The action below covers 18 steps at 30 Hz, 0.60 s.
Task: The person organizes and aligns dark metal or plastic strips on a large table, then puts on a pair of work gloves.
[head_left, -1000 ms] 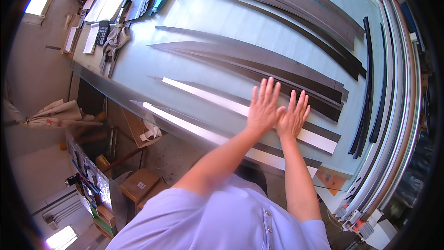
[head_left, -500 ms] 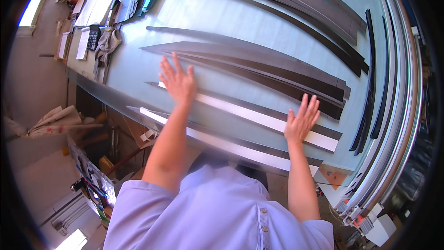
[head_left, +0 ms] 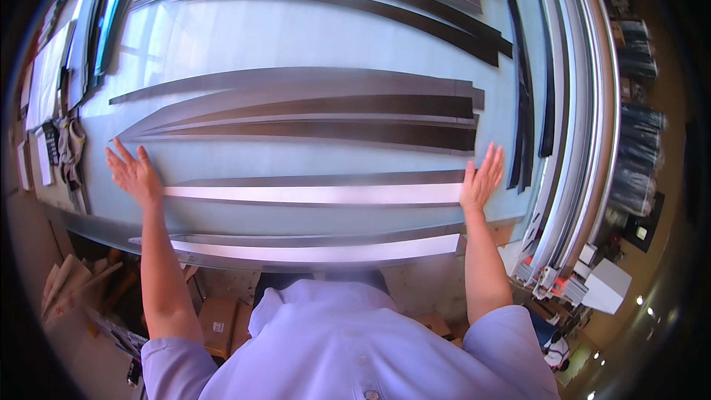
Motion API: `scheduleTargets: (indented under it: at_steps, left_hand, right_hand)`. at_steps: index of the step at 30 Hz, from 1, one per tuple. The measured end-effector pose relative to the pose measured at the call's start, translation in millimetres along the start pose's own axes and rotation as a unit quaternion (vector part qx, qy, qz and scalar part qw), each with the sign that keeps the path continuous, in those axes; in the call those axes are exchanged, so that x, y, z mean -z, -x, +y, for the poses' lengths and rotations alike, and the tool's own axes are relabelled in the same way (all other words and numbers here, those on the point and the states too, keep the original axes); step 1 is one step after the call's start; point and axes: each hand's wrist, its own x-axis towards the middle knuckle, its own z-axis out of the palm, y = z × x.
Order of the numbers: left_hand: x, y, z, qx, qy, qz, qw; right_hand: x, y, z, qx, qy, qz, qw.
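A long grey strip with a white band [head_left: 318, 193] lies across the pale glass-like table [head_left: 259, 167]. My left hand [head_left: 135, 178] rests at its left end, fingers spread, holding nothing. At the opposite end, my right hand [head_left: 483, 178] lies over the strip's tip with its fingers stretched out. That hand hides part of the strip's end. Nearer to me, a second grey strip with a white band [head_left: 318, 250] runs along the table's front edge, below both hands. Just beyond the hands lies an overlapping group of grey and dark brown strips [head_left: 318, 111].
More grey and dark strips [head_left: 355, 7] lie at the far side. Long metal rails [head_left: 581, 104] bound the table on the right, with black strips [head_left: 521, 104] beside them. At the left are a glove [head_left: 70, 148], a calculator [head_left: 50, 141] and papers [head_left: 48, 78].
The view has turned, so the strips now run nearly level across it. My hands have moved apart, from along the white-banded strip out to its two ends.
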Motion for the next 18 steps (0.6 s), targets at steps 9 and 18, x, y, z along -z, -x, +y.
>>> scheduleTargets:
  at_steps: [9, 18]
  left_hand:
    - [-2, -9, -11, 0.039, 0.027, 0.107, 0.993]
    - [133, 113, 185, -0.376, 0.206, -0.24, 0.871]
  right_hand:
    - [3, -3, -1, -0.009, -0.022, 0.057, 0.998]
    - [79, 42, -112, 0.327, -0.179, -0.149, 0.916]
